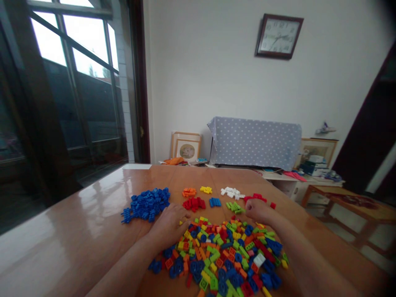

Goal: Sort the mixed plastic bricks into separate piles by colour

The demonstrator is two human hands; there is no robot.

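Head view. Mixed heap of toy bricks [227, 249] lies loose on the glossy table [77, 235], between the two forearms and on the person's side of both hands; it spreads widest side to side, its near edge reaching the bottom of the view. Left hand [173, 220] is nearer: fingers part-bent over the heap's far left edge, a yellow bit showing by them; grip, if any, cannot be told. Right hand [259, 209] sits past the far right edge, fingers curled in, fingertips just beside the green cluster [234, 207] and in front of the right-hand red group [255, 196]; cannot tell whether it pinches a brick.

Beyond: orange [189, 192], yellow [206, 189] and white groups [232, 192] in a back line; red pile [194, 203] and short blue row [215, 202] nearer, the row running left to right. Large blue heap [148, 205] lies just beside the left hand, outer side. Groups rest directly on the tabletop; no container seen holding bricks.
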